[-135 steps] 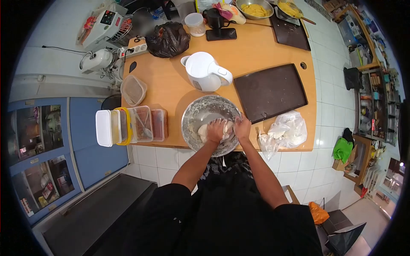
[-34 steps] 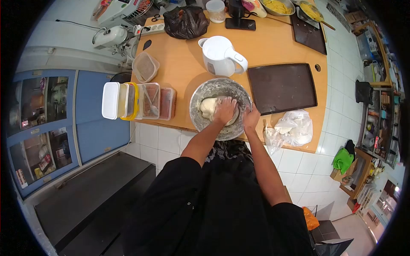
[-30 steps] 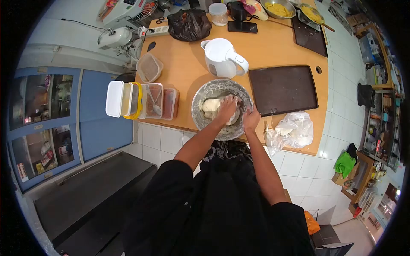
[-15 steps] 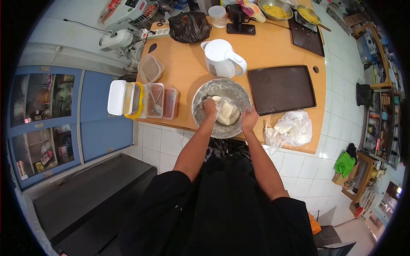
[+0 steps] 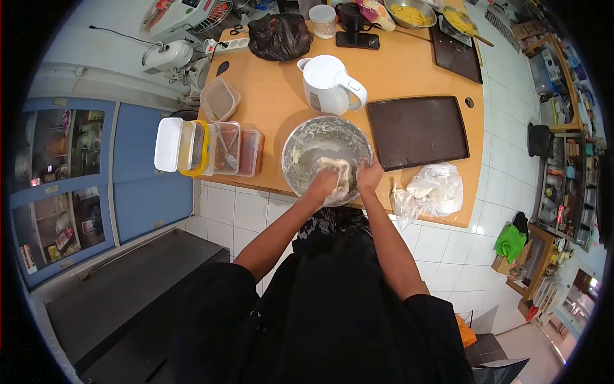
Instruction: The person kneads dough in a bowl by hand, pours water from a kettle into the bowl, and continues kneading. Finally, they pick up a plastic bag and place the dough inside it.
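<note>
A metal mixing bowl, its inside smeared with flour, sits at the table's near edge. Inside it, against the near side, lies pale dough, partly covered by my left hand. The fingers of that hand are curled into the dough, and their tips are hidden. My right hand grips the bowl's right rim, fingers closed over the edge. Just beyond the bowl stands a white electric kettle with its handle to the right.
Right of the bowl lie a dark baking tray and a crumpled clear plastic bag. Stacked plastic containers stand on the left. Farther back are a black plastic bag, a phone and a pan of yellow food.
My left hand has moved from the bowl's left side down to its near side. The dough has shifted toward me and looks folded over. My right hand stays on the rim.
</note>
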A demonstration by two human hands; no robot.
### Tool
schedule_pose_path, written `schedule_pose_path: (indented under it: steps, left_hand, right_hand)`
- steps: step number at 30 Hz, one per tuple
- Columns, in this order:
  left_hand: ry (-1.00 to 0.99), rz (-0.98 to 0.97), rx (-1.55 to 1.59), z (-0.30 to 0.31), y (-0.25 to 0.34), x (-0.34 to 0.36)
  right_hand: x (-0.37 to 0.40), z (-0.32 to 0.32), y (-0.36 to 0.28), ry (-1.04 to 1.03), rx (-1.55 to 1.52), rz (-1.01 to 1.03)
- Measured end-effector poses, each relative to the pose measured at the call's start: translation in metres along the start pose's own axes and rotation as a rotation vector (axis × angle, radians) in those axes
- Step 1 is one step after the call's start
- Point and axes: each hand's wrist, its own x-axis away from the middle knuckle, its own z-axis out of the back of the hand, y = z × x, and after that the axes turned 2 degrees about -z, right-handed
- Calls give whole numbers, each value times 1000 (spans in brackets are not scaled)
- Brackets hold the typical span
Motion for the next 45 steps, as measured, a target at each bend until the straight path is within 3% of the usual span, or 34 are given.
schedule_pose_path:
  steps: [3,4,7,8,11,14,17,20,26,35,39,40,43,45]
  left_hand:
    - [261,-344,-161,21,14,36]
    - [268,-238,-12,26,18,33]
    - [232,580,237,48,36,17]
    - [205,388,-37,55,37,20]
    - [-5,333,-197,70,37,-1]
    - [311,30,-384,57,24,-1]
    - [476,-61,-265,14,0,-14]
    - [367,93,-276,4,15,-19]
    - [208,179,-335,1,22,-37]
    - [278,19,-483,21,-5,-68]
    - [163,52,-411,45,-4,-80]
    - [244,17,-450,40,-11,-83]
    - [214,76,-261,31,-32,-92]
    - [254,-1,-279,26,-39,-85]
  right_hand:
    - [-1,-3,1,32,-3,22]
    - [-2,-2,1,11,-14,23]
    - [-1,0,1,-23,-33,16]
    - [-1,0,0,-17,-29,18]
    - [0,0,-2,0,2,34]
    - [0,1,-1,1,4,40]
    - [1,3,-10,6,11,4]
    - [0,3,-10,-5,22,-18]
    - [-2,0,-4,-21,21,-5]
    - [-2,1,0,-28,25,63]
    - [3,0,-3,13,57,77]
    - [4,0,-2,12,50,58]
    - [4,-4,-3,28,-1,19]
    - [4,-7,-2,51,-61,19]
